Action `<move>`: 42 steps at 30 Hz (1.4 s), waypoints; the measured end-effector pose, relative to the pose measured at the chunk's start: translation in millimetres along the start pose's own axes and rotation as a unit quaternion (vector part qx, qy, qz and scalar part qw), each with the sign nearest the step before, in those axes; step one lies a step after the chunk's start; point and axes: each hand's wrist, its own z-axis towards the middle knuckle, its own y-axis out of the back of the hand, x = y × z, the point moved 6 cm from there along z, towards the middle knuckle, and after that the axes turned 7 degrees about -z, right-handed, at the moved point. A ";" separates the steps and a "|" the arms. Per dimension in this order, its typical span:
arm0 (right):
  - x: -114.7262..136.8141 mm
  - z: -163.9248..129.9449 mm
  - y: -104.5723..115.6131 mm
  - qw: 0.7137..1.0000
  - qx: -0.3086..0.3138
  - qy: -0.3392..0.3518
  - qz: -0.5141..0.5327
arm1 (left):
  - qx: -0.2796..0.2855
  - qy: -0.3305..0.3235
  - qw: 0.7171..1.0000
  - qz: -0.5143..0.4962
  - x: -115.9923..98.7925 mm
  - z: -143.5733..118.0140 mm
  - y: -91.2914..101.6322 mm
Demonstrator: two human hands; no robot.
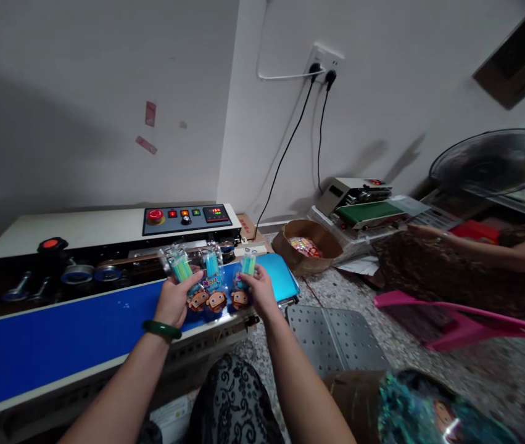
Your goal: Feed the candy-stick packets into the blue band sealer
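Note:
My left hand point(173, 300), with a green bangle on the wrist, grips a clear packet point(183, 271) holding green sticks and a cartoon face. A second packet point(213, 285) lies between my hands, touching the left one. My right hand point(258, 288) pinches a third packet point(245, 275) of the same kind. All three packets rest side by side on the blue conveyor belt point(68, 333) of a sealing machine point(105, 229), near its right end.
The machine's control panel point(187, 217) with a red button sits behind the belt. A round basket point(307, 246) of sweets stands on the floor, a second sealer point(359, 200) beyond. Another person's arm point(470, 250) reaches in at right. A perforated grey plate point(336, 336) and pink stool point(451, 320) lie nearby.

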 end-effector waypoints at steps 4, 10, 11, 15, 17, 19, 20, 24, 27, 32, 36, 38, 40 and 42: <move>-3.0 24.2 15.3 0.994 0.014 -0.085 -0.070 | -0.003 -0.013 1.000 0.006 -11.4 2.9 7.5; 4.4 50.4 0.9 0.989 0.054 -0.078 -0.115 | 0.002 -0.011 1.000 0.007 -14.9 3.9 8.0; 7.4 51.2 -1.3 0.990 0.039 -0.060 -0.121 | 0.005 -0.011 1.000 0.007 -14.4 3.8 7.2; 19.2 31.2 -23.7 0.994 0.074 0.013 -0.085 | 0.010 -0.003 1.000 0.009 -8.0 2.9 4.2; 21.5 10.1 -44.5 0.984 0.168 0.033 -0.045 | 0.022 0.007 1.000 0.017 -2.7 2.0 1.4; 22.4 -7.6 -57.5 0.975 0.214 0.052 -0.018 | 0.037 0.018 0.999 0.027 1.9 0.8 -1.5; 22.9 -12.0 -58.3 0.977 0.203 0.067 -0.009 | 0.040 0.026 0.998 0.032 3.6 0.3 -2.3; 16.3 -4.9 -34.2 0.994 0.087 0.071 0.014 | 0.022 0.048 0.998 0.033 2.8 -0.3 1.0; 3.1 11.3 -5.8 0.999 0.024 -0.005 -0.025 | 0.006 0.038 0.999 0.032 -3.3 0.5 5.9; -0.3 36.2 17.2 0.994 -0.016 -0.053 -0.091 | 0.016 0.036 0.999 0.030 -6.9 -2.7 6.1; 5.8 50.8 3.2 0.993 0.005 -0.041 -0.110 | 0.040 0.020 0.998 0.040 -9.1 -4.5 1.2; 9.5 50.2 -4.9 0.993 -0.001 -0.028 -0.117 | 0.043 0.007 0.998 0.041 -10.2 -2.9 1.0; 13.5 40.6 -13.9 0.993 0.002 -0.006 -0.114 | 0.045 0.004 0.998 0.033 -9.1 -0.5 1.8; 14.7 22.3 -30.5 0.994 0.072 0.002 -0.084 | 0.053 0.016 0.998 0.020 -4.7 1.2 2.0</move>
